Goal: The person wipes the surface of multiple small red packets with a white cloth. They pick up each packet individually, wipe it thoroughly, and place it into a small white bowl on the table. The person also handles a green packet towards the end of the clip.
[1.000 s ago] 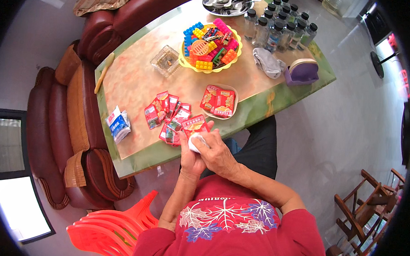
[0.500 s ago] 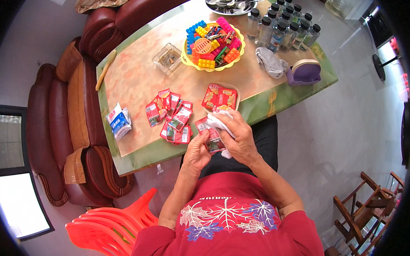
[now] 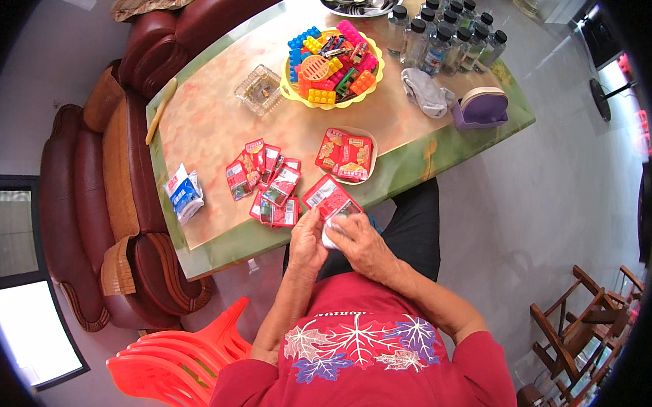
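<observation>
Thumb and fingers of the left hand (image 3: 309,246) grasp the near left edge of a red packet (image 3: 331,196), which is held aslant at the near edge of the table (image 3: 221,121). The right hand (image 3: 364,246), slightly blurred, is curled around a bunched white cloth (image 3: 330,239) at the near end of that packet; how firmly it presses, I cannot tell. To the left of the held packet lies a loose, overlapping pile of red packets (image 3: 280,185). Just beyond it, slightly to the right, a pale dish (image 3: 373,162) bears more red packets, laid flat. A blue and white packet (image 3: 185,195) lies at the far left of the pile. Farther off are a square glass ashtray (image 3: 260,91) and, to its right, a yellow basket (image 3: 290,94) heaped with coloured blocks (image 3: 320,96). Right of the basket, a grey cloth (image 3: 427,94) lies just beside a purple holder (image 3: 481,117), with clear, dark-capped bottles (image 3: 437,51) standing behind them
</observation>
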The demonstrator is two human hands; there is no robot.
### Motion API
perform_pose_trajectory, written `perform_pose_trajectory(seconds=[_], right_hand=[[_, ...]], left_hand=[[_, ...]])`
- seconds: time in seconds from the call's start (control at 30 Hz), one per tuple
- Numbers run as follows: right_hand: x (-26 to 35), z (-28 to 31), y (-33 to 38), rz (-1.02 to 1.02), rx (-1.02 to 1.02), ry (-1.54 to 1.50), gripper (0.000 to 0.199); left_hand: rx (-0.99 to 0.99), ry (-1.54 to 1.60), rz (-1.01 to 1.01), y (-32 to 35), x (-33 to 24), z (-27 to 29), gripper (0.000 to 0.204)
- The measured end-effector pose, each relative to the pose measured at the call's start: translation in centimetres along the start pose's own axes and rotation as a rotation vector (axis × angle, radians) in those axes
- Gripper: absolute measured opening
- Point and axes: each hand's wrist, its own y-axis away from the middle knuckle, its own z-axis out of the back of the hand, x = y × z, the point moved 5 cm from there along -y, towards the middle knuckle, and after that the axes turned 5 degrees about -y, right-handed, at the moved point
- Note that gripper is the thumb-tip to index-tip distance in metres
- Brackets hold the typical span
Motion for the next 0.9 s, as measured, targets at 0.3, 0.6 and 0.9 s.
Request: perform_pose_trajectory(seconds=[0.3,0.6,0.9], right_hand=[[-4.7,0.6,4.6,-0.265,0.062,-0.235,0.03],[-5.8,1.1,6.5,-0.325,0.012,-0.24,0.03],[-6.3,1.9,6.7,-0.362,-0.019,-0.274,0.03]], left_hand=[[-0.042,-0.513,-0.251,-5.8,-3.0,1.0,0.018],[-0.181,-0.373,-0.085,-12.3,1.2,0.5,0.022],[-0.389,-0.159,0.031,-15.5,2.5,-1.9,0.01]])
